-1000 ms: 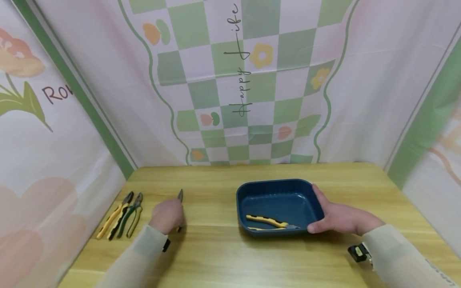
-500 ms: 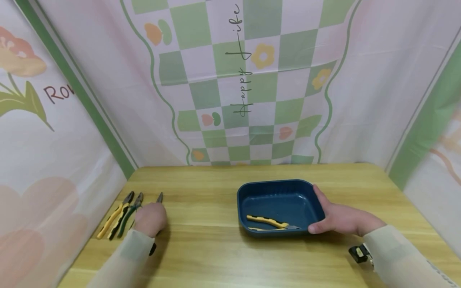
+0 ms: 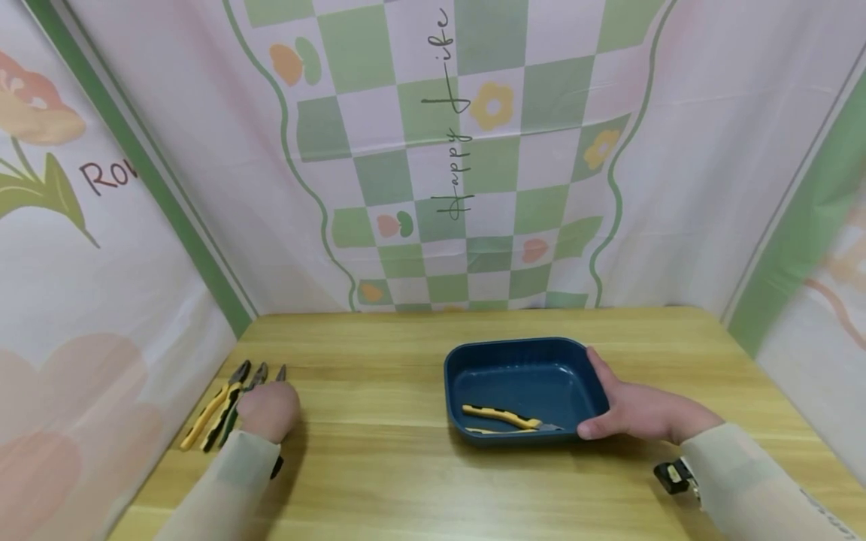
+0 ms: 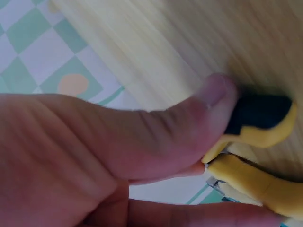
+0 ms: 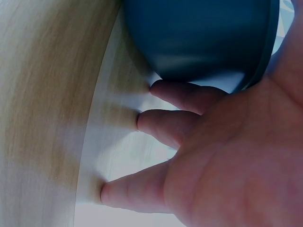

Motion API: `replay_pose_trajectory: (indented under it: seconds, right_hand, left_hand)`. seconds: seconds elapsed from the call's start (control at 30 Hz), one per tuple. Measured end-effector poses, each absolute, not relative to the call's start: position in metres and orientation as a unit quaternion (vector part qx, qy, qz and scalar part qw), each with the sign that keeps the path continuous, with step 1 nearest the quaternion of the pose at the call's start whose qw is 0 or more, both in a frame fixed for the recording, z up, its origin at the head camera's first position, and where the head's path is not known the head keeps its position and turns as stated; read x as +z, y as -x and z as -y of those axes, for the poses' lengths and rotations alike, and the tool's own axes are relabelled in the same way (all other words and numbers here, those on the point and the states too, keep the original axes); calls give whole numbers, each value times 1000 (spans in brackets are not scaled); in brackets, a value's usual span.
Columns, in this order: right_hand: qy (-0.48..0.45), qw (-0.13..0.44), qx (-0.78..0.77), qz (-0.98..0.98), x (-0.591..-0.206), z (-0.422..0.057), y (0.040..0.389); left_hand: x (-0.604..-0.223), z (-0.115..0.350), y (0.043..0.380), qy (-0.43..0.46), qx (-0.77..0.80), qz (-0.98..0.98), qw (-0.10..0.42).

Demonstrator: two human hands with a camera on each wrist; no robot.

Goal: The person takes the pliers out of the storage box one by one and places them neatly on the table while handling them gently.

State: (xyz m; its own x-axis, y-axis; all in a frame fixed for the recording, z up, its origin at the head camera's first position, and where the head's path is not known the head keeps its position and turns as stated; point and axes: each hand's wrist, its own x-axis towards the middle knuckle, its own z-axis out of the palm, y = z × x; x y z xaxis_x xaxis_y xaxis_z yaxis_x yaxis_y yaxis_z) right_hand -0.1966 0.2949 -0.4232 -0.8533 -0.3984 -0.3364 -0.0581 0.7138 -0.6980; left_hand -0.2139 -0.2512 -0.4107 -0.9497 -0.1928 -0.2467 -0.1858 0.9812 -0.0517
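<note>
My left hand (image 3: 269, 409) is low over the table's left side, holding pliers (image 4: 255, 182) with yellow and black handles. In the left wrist view the thumb presses on a handle; the head view shows only the grey jaw tips past the hand. Just left lie green-handled pliers (image 3: 230, 418), partly hidden by this hand, and yellow-and-black pliers (image 3: 215, 412). My right hand (image 3: 639, 409) spans the right end of a dark blue bin (image 3: 528, 368), thumb at the front corner, index finger along the back corner. Its other fingers (image 5: 135, 189) are straight and spread, their tips at the table.
Inside the bin, along its front wall, lie pliers (image 3: 501, 413) with yellow handles. The wooden table (image 3: 386, 481) meets printed cloth walls (image 3: 433, 173) at the back and sides. A small black device (image 3: 672, 476) hangs below the right sleeve.
My left hand has moved left with its pliers, coming beside the pliers on the table and covering part of the green-handled pair. My right hand and the bin have stayed put.
</note>
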Motion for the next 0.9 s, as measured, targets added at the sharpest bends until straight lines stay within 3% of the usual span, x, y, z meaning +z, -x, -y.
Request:
replay_pose_trajectory:
  seconds: [0.27, 0.53, 0.73, 0.9]
  right_hand:
    - [130, 234, -352, -897, -424, -294, 196]
    - [135, 237, -359, -893, -424, -297, 196]
    - [132, 240, -358, -892, -422, -296, 196]
    - [130, 241, -355, -894, -421, -295, 196]
  left_hand:
    - [-411, 256, 212, 69, -21, -991, 117]
    - [-397, 261, 220, 58, -6, -986, 159]
    - [-370, 269, 240, 14, 70, -988, 134]
    - [-347, 256, 259, -46, 212, -956, 196]
